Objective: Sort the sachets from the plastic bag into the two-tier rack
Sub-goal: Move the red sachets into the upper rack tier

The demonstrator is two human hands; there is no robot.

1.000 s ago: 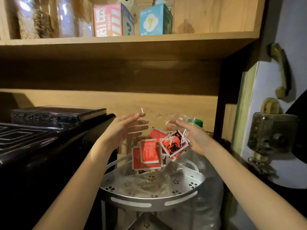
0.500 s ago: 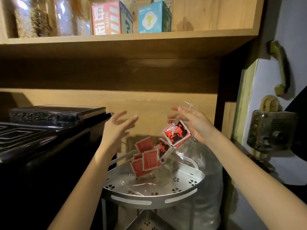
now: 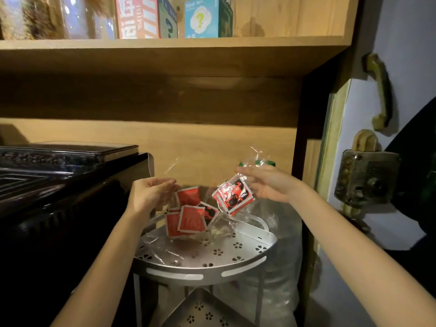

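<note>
I see my two bare hands held up over the silver metal two-tier rack (image 3: 205, 267) with little flower holes. My left hand (image 3: 151, 197) is on the left, above the far left side of the top tier. Its fingers are curled and pinch the left edge of the clear thin plastic bag (image 3: 221, 223). My right hand (image 3: 266, 185) is higher and to the right. Its fingers and thumb are curled on the crinkled top of the same bag. The bag hangs between my hands, and its low end touches the top tier.

Inside the bag are small flat square red and white sachets (image 3: 191, 218). Most of them sit in a bunch low on the left side, just above the tier. They stand on edge with flat faces toward me, a bit tilted. One red sachet with a black picture (image 3: 233, 197) is up high, just beside my right hand. It is tipped like a diamond, one corner pointing down. I cannot tell if my fingers touch it through the bag.

The lower tier (image 3: 203, 312) shows near the bottom. A big black machine (image 3: 59, 185) stands to the left. A large clear water bottle (image 3: 283, 256) is behind the rack on the right. Up on the wooden shelf (image 3: 165, 46) are a red box (image 3: 139, 17) and a blue box (image 3: 203, 17).
</note>
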